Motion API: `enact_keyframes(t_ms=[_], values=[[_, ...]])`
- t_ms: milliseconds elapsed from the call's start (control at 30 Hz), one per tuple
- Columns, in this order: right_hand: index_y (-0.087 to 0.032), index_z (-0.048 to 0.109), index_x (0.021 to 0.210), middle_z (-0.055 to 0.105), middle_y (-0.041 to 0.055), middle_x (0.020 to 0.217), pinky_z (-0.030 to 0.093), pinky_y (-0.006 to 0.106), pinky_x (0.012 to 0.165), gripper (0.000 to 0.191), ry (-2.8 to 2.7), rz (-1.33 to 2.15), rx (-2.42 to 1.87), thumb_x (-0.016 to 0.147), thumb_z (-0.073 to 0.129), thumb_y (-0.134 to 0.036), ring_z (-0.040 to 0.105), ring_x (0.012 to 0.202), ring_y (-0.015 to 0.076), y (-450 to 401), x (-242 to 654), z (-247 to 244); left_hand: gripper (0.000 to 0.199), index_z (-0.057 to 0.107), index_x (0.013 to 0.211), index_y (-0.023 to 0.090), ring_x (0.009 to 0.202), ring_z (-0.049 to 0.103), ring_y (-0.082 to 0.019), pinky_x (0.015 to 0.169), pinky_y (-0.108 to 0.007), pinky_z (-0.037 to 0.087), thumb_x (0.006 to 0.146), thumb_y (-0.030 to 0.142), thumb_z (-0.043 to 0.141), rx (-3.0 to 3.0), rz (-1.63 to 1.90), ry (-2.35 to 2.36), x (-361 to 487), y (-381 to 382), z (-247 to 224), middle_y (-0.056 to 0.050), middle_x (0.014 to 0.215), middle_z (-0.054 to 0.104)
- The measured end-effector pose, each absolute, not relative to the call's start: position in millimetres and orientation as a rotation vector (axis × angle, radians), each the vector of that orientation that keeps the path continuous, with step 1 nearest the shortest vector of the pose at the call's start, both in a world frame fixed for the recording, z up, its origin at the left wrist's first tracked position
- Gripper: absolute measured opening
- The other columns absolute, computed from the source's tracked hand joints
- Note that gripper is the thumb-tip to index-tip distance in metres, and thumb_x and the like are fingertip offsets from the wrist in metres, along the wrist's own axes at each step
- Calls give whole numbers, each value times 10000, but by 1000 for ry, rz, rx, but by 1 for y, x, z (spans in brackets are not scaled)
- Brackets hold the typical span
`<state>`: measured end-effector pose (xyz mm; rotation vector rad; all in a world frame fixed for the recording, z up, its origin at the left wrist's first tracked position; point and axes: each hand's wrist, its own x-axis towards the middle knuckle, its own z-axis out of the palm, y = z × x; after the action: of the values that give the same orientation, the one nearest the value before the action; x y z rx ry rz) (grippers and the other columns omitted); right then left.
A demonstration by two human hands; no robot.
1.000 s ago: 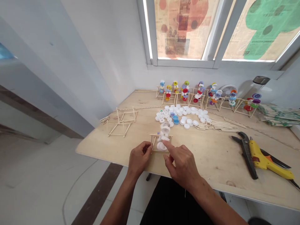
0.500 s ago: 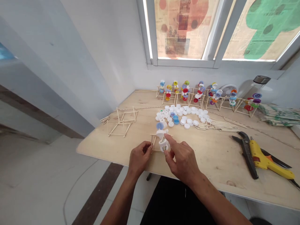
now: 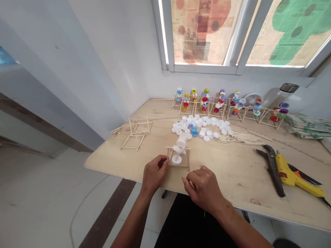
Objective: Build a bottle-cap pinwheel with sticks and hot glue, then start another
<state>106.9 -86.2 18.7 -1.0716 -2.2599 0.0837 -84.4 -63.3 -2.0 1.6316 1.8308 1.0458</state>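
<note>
Precariously, a column of white bottle caps [image 3: 181, 144] stands on a small square frame of wooden sticks [image 3: 179, 167], near the front edge of the desk [image 3: 232, 182]. The left hand [image 3: 155, 174] is closed, pinching the frame's left side, while the right hand [image 3: 203, 189] lies apart at about 4 o'clock from the frame, its fingers loosely curled; whether they hold anything small, I cannot tell. The column looks top-heavy and leans slightly toward 1 o'clock, so a knock from the right hand could topple it toward the loose pile of white caps [image 3: 199, 129] at 1 o'clock. A weak joint could give if the left hand lets go, and too hard a pinch could spring the thin sticks apart. A glue gun [image 3: 292, 174] and black-handled cutters [image 3: 271, 170] lie well away at 3 o'clock, so reaching across could jolt the frame.
</note>
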Motion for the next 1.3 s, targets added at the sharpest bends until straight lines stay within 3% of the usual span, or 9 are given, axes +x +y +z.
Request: enact_keyframes(t_ms=[167, 300, 600, 933, 1300], values=[[-186, 515, 605, 545, -13, 519, 311, 272, 613, 296, -2159, 153, -1165, 891, 439, -202, 466, 488, 110, -85, 113, 17, 263, 637, 774, 192, 620, 621, -157, 605, -255, 466, 775, 419, 504, 1644, 1047, 1835, -85, -63, -3, -7, 685, 682], [-180, 608, 885, 627, 20, 677, 367, 287, 668, 152, -1991, 160, -1192, 882, 456, -192, 555, 626, 152, -76, 119, 19, 258, 642, 782, 192, 614, 618, -152, 607, -251, 464, 779, 409, 504, 1641, 1040, 1838, -85, -63, -3, 3, 673, 676], [-186, 595, 1077, 662, 94, 1005, 415, 389, 800, 247, -2013, 87, -1183, 852, 525, -260, 559, 966, 258, -39, 119, 32, 261, 650, 777, 197, 619, 621, -156, 620, -256, 469, 768, 414, 504, 1639, 1039, 1845, -83, -64, 2, 1, 684, 685], [-203, 617, 983, 682, 51, 915, 373, 382, 812, 176, -2123, 154, -1110, 808, 612, -219, 560, 949, 242, -21, 108, 35, 312, 645, 949, 197, 633, 640, -161, 637, -264, 491, 768, 415, 515, 1603, 1078, 1814, -83, -64, -1, -16, 732, 704], [-206, 622, 875, 683, 37, 841, 350, 387, 828, 109, -2084, 197, -1134, 774, 626, -166, 562, 925, 239, -17, 100, 33, 347, 661, 1002, 198, 653, 643, -164, 625, -257, 487, 780, 418, 510, 1629, 1084, 1819, -83, -66, 0, -24, 777, 714]])
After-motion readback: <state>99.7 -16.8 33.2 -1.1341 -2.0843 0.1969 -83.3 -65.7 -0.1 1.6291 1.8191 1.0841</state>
